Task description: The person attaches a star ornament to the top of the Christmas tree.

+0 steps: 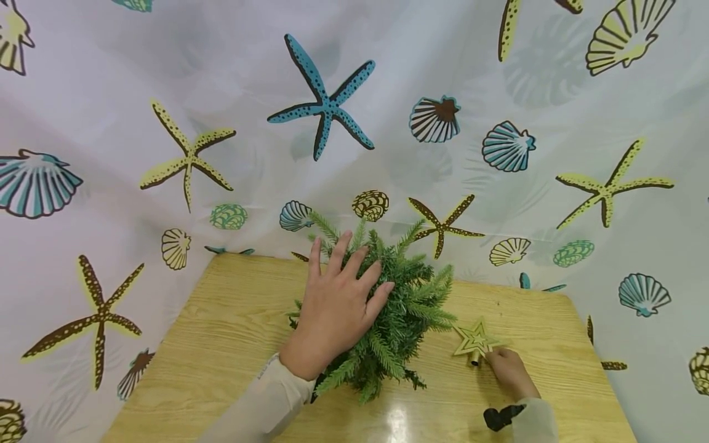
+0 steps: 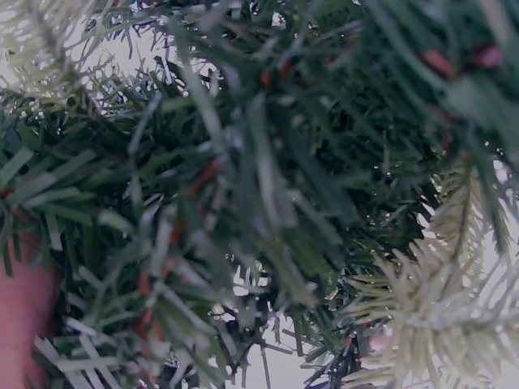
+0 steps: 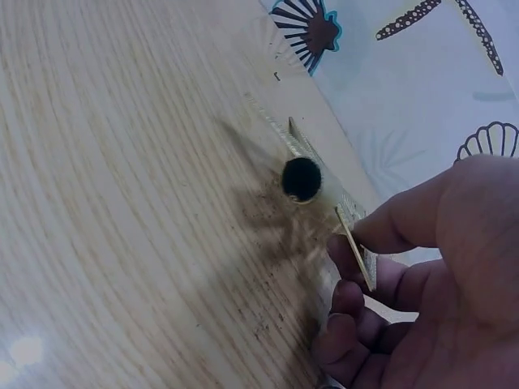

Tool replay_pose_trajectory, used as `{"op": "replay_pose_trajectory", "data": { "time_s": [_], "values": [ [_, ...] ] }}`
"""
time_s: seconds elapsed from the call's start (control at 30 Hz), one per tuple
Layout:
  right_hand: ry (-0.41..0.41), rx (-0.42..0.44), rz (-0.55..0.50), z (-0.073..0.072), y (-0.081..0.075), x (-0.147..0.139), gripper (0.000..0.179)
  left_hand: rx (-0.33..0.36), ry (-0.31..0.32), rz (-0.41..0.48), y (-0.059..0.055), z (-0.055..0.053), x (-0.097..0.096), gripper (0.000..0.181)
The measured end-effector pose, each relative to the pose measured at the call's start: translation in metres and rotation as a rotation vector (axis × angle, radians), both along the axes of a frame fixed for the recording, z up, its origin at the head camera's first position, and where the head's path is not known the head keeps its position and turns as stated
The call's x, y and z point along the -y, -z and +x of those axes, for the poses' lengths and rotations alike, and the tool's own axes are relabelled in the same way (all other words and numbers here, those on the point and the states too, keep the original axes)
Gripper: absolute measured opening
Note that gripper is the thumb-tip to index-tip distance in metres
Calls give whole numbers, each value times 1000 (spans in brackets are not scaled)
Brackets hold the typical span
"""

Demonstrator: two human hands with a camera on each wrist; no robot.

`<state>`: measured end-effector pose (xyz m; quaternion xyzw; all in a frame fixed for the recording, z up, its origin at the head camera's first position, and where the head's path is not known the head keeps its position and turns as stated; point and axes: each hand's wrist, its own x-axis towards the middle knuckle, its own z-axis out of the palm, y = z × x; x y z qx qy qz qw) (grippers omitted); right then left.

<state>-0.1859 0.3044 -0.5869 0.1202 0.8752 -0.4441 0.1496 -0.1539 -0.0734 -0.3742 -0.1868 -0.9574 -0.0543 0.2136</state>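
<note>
A small artificial Christmas tree point(image 1: 404, 307) stands on the wooden table, its green branches spread wide. My left hand point(image 1: 338, 301) rests on the tree's left and upper side with fingers spread and straight. Dense needles point(image 2: 268, 162) fill the left wrist view, and a bit of skin shows at its lower left edge. Right of the tree, my right hand point(image 1: 509, 369) pinches one point of a gold star tree topper point(image 1: 477, 338) between thumb and fingers. The right wrist view shows the topper's round, dark hollow socket point(image 3: 302, 180) facing the camera.
The table point(image 1: 221, 344) has a light wood grain. Behind it and at both sides hangs a white curtain point(image 1: 232, 74) printed with starfish and shells. A black strap piece point(image 1: 501, 418) sits at the right wrist.
</note>
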Motion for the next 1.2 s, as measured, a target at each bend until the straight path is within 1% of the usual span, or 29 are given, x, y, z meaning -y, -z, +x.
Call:
{"op": "replay_pose_trajectory", "data": {
  "time_s": [0.07,0.13,0.27,0.5,0.63,0.83,1.03,1.2],
  "values": [
    [22,0,-4,0,-1,-2,30,-4,2,3,1,0,0,56],
    [47,9,-21,1,-2,-3,28,-10,5,5,1,-1,0,56],
    [102,-5,-55,2,-6,-4,26,-18,16,13,3,-2,0,55],
    [170,-61,-126,3,-18,-1,24,-11,13,13,3,-4,0,54],
    [183,-96,-167,5,-28,1,25,-7,16,13,3,-4,0,54],
    [204,-173,-224,9,-55,7,31,-13,17,20,3,-3,1,54],
    [222,-299,-232,12,-86,12,34,-21,21,28,3,-3,1,55],
    [244,-431,-245,14,-114,19,33,3,8,25,2,-2,2,57]
  ]
}}
